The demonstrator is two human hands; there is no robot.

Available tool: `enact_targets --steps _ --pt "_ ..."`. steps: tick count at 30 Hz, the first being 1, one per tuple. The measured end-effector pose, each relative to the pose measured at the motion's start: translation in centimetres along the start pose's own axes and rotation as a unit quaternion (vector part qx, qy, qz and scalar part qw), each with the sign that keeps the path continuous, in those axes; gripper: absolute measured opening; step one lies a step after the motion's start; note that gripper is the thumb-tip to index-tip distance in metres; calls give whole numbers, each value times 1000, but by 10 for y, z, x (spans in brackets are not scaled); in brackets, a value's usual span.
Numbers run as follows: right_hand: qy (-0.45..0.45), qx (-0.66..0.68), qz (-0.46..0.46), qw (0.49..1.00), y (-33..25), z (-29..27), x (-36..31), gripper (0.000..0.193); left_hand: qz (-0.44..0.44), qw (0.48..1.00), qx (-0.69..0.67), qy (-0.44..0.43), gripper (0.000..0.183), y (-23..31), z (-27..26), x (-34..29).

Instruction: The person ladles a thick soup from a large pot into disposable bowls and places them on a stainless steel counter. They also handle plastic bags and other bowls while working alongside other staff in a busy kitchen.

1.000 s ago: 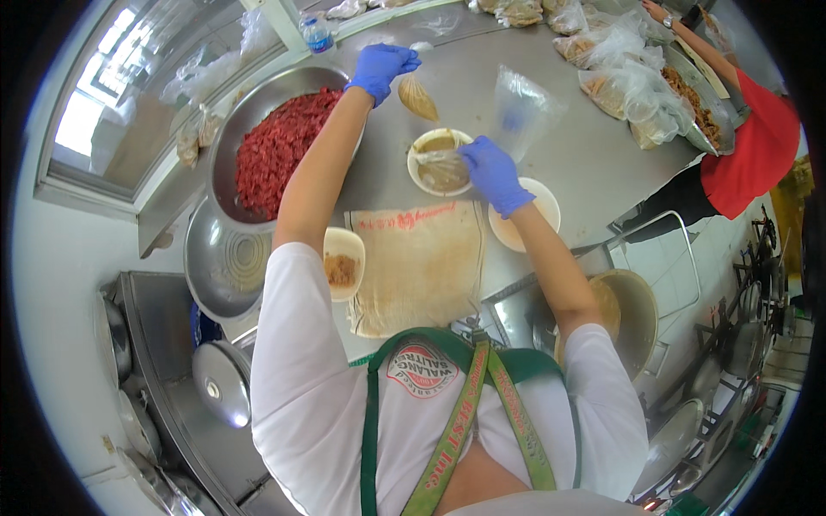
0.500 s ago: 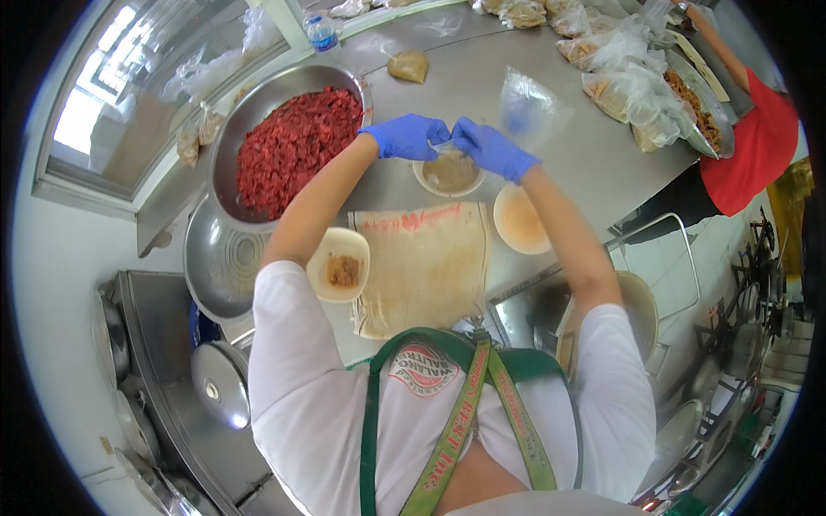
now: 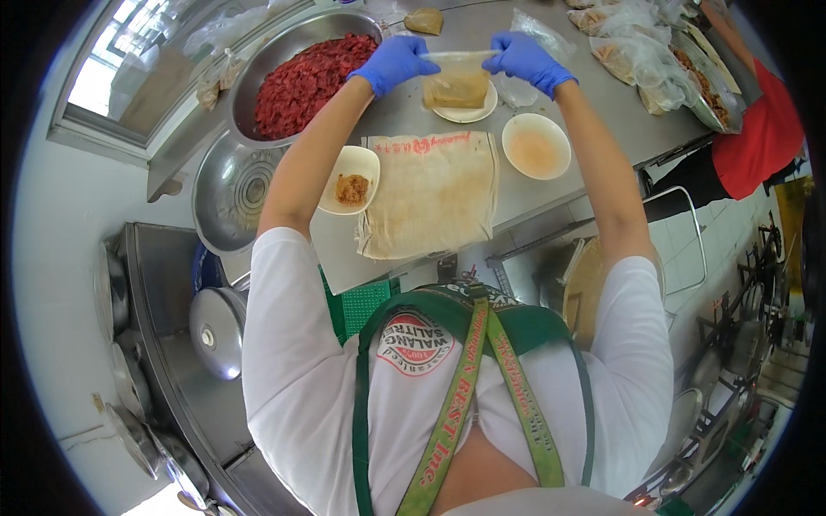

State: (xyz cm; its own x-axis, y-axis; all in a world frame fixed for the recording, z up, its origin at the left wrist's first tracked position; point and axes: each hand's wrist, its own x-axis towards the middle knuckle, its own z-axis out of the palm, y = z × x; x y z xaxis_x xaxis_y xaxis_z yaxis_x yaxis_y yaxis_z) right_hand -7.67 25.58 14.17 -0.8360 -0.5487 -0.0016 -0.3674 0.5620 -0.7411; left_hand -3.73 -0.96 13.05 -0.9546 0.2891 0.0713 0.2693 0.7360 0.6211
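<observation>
My blue-gloved left hand [image 3: 394,64] and my blue-gloved right hand [image 3: 529,64] each pinch one top corner of a clear plastic bag [image 3: 458,84]. The bag is stretched flat between them, with brownish contents settled at its bottom. It hangs over a small white bowl [image 3: 475,113], whose inside is mostly hidden. Close to my left hand is a large steel basin [image 3: 243,107] heaped with chopped red meat [image 3: 311,82]. Toward me from my right hand sits a white bowl [image 3: 557,153] with a pale orange residue.
A cream cloth [image 3: 430,198] lies on the steel table [image 3: 344,254], beside a white bowl [image 3: 368,163] of brown seasoning. Empty clear bags [image 3: 542,33] lie behind my right hand. Filled bags [image 3: 637,60] stand far right, near a person in a red shirt [image 3: 757,142].
My hands have moved apart and farther from me. The bag, bunched between my fingers over the bowl before, is now pulled wide and raised. My view has shifted too.
</observation>
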Motion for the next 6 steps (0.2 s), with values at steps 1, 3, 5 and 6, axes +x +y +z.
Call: enact_targets --steps 1,3,5,6 --pt "8 28 -18 999 -11 -7 -4 22 10 998 -59 25 34 6 -8 -6" --pt "26 84 -49 995 -27 -16 -16 25 23 989 -139 37 38 24 -20 -17" --pt "41 142 -102 984 -38 -8 -22 35 24 983 -179 15 44 43 -31 -33" --pt "47 171 -129 976 -45 -2 -24 43 36 990 -136 -14 50 50 -33 -40"
